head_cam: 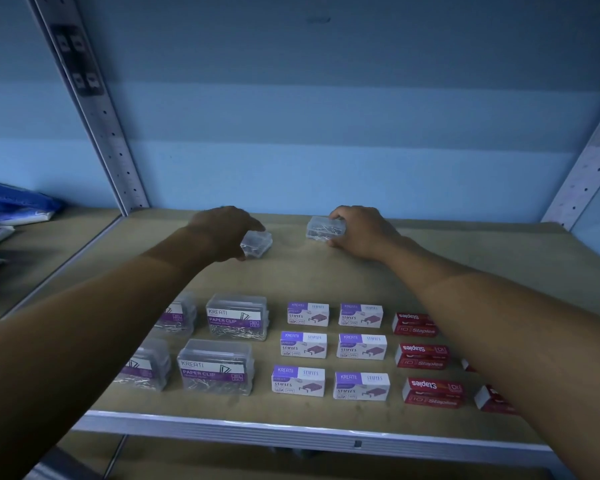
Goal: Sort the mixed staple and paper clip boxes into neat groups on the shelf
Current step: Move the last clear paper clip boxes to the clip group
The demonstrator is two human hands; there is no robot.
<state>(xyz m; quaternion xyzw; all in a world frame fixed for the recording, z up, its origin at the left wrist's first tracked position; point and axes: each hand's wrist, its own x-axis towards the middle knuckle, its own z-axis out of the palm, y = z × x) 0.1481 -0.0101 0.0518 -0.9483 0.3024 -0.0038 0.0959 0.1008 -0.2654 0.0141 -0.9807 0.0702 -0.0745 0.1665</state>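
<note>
Toward the shelf's (326,275) rear, apart from the sorted front rows of Kreati paper clip boxes (238,321), purple staple boxes (303,345) and red staple boxes (421,356), we hold two small clear clip cases, left hand (222,232) gripping one (257,244), right hand (361,230) the other (325,228), presumably starting their own group.

Your bare arms reach forward with both wrists straight, your left hand (222,232) palm-down with fingers curled round a small clear box (257,244) and your right hand (357,230), level with it, gripping another clear box (325,228).
</note>
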